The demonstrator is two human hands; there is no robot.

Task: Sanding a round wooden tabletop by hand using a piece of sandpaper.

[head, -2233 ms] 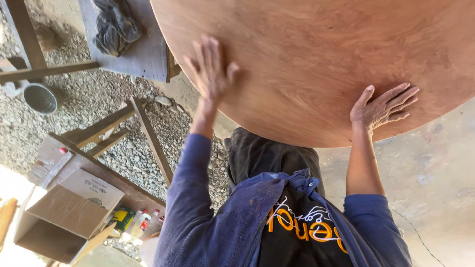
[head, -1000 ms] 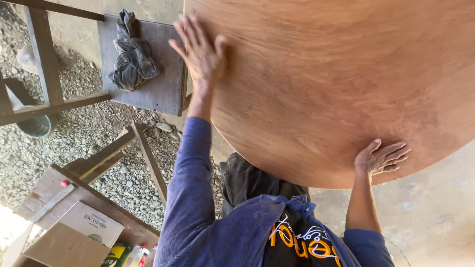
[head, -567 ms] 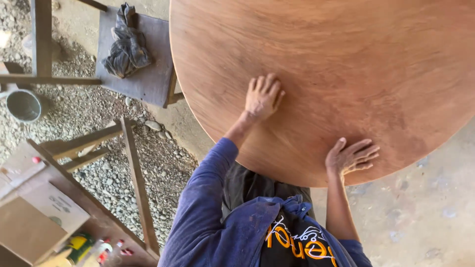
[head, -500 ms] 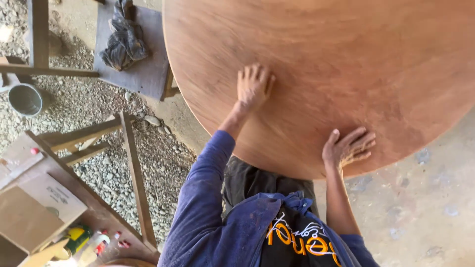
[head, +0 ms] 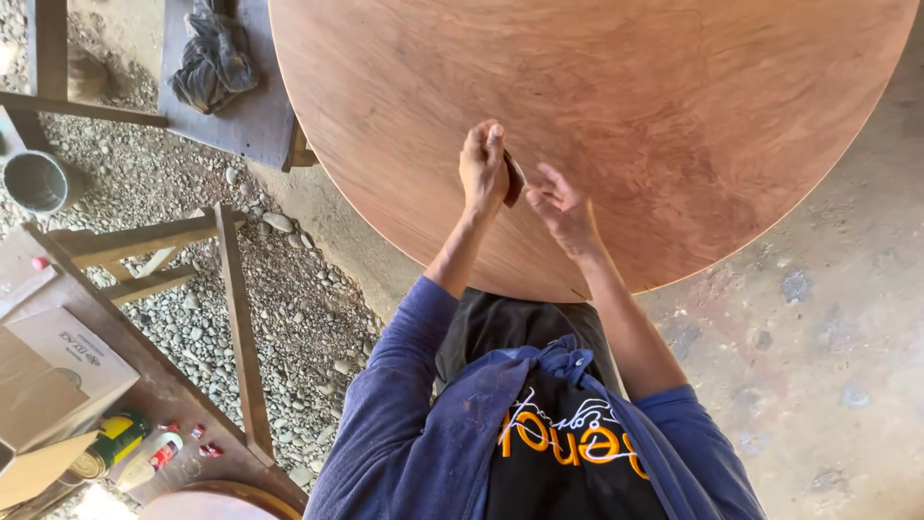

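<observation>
Over round tabletop (head: 616, 106), left hand (head: 484, 166) around dark pad (head: 514, 179)
</observation>
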